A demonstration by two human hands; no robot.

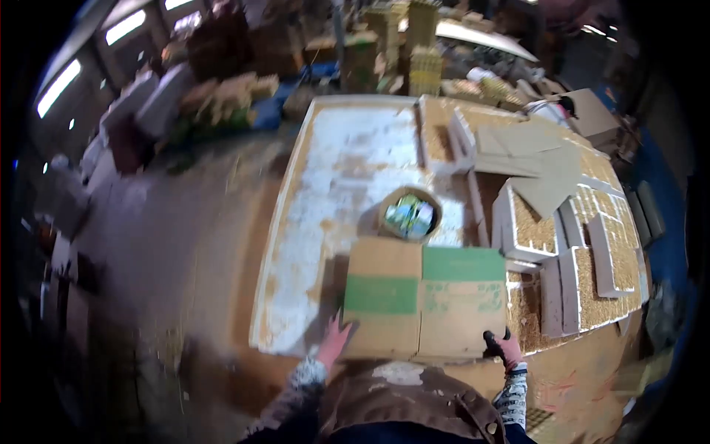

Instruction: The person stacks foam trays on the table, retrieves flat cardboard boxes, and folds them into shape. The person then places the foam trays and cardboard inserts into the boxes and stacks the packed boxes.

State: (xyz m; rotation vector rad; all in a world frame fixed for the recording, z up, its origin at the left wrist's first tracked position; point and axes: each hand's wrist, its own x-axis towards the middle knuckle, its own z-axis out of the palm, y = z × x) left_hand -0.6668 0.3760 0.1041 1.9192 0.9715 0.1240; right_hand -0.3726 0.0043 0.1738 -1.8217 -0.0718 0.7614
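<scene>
Two brown cardboard boxes stand side by side in front of me. The left box (382, 255) has a green band across its middle, and the right box (462, 318) has a green band at its far end and green printed patterns. My left hand (335, 344), in a pink glove with dark fingertips, is against the left box's near left side, its fingers partly spread. My right hand (506, 349), gloved alike, grips the right box's near right corner. Its fingers are bent at the edge. The undersides of the boxes are hidden.
A round tub (384, 226) with green and white packets stands behind the boxes on a worn white-topped table (296, 285). White-edged trays of brown granular material (592, 311) and flat cardboard sheets (518, 148) lie on the right. Stacked goods line the blurred background.
</scene>
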